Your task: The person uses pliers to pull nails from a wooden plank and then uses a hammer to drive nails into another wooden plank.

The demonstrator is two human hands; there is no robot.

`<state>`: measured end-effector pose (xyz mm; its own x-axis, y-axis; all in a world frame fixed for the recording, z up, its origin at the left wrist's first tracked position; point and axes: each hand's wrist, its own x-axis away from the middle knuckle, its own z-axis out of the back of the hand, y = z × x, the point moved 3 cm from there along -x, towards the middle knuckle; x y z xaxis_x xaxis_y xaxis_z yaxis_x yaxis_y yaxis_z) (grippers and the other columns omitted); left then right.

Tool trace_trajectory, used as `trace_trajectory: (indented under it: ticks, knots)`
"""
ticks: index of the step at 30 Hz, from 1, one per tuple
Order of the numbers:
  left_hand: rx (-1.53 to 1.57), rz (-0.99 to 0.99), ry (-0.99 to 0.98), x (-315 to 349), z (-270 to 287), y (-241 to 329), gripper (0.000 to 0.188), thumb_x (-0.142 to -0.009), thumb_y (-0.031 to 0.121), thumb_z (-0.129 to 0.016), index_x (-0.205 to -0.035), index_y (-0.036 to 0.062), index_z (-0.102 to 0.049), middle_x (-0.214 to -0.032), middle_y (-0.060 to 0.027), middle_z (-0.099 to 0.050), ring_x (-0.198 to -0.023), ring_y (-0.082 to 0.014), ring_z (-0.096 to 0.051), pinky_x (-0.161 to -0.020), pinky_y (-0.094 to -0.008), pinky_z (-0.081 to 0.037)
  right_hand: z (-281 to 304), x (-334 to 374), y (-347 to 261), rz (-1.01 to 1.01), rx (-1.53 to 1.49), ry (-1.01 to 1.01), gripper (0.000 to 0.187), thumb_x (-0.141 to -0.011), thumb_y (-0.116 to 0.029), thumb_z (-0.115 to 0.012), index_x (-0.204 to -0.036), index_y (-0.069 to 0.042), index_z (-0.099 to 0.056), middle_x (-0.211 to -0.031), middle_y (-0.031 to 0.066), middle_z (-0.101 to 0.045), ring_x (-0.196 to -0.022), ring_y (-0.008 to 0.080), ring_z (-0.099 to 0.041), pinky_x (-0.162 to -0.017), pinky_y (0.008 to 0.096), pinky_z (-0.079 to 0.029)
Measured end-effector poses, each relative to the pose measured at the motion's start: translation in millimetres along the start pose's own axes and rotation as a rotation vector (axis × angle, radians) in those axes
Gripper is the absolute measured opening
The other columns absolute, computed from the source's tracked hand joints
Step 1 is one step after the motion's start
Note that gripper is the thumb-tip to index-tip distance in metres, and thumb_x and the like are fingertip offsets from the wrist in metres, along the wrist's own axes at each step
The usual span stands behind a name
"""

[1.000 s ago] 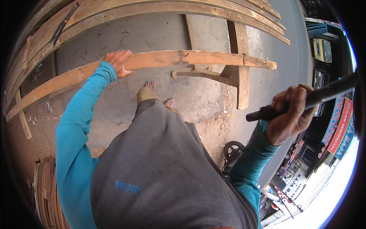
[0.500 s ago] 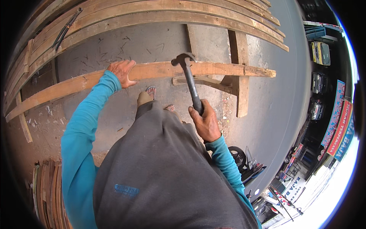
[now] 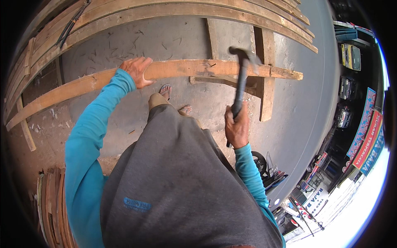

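A long wooden plank [image 3: 178,69] stretches from left to right in front of me. My left hand [image 3: 138,72] is closed around it left of the middle, with fingers over the far edge and the thumb on the near side. In my right hand [image 3: 237,127] is a claw hammer [image 3: 241,84], held by its dark handle. Its head is slightly blurred and appears over the plank's right part; whether it touches the wood I cannot tell. A small dark nail-like piece [image 3: 212,65] shows on the plank, left of the hammer.
More long boards [image 3: 173,11] lie beyond, with dark thin rods [image 3: 72,25] on them. A wooden crosspiece [image 3: 267,95] supports the plank's right end. Bent nails [image 3: 136,41] litter the ground. Stacked wood [image 3: 53,206] is at lower left; a motorcycle [image 3: 271,171] and road [image 3: 308,103] are right.
The hammer has moved right along the plank with my right hand, uncovering the nail-like piece. My left hand keeps its hold on the plank. The view has shifted slightly.
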<state>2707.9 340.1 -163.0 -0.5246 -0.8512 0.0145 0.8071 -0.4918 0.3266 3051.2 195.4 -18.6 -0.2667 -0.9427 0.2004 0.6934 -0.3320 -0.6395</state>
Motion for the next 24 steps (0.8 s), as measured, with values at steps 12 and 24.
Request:
trace_trajectory:
  ticks: [12,24]
  knots:
    - [-0.032,-0.003,-0.033,8,-10,3,0.073,-0.065,0.050,-0.089,-0.115,0.0085,-0.057,-0.098,-0.0117,-0.064,-0.093,-0.0327,-0.067,-0.082,-0.0453,-0.055,206,4,-153,0.746,-0.550,0.783,0.023,-0.099,-0.022,-0.056,-0.082,-0.009,-0.051,-0.061,0.0012,-0.045,-0.049,0.0105,-0.045,-0.047,0.0253,-0.044]
    - [0.073,-0.063,0.004,-1,-11,5,0.066,-0.065,0.046,-0.090,-0.107,0.0078,-0.058,-0.096,-0.0119,-0.065,-0.092,-0.0342,-0.067,-0.080,-0.0456,-0.055,-81,75,84,-0.453,-0.205,0.047,0.022,-0.092,-0.017,-0.063,-0.093,0.003,-0.055,-0.077,0.0190,-0.061,-0.071,0.0298,-0.061,-0.067,0.0456,-0.048]
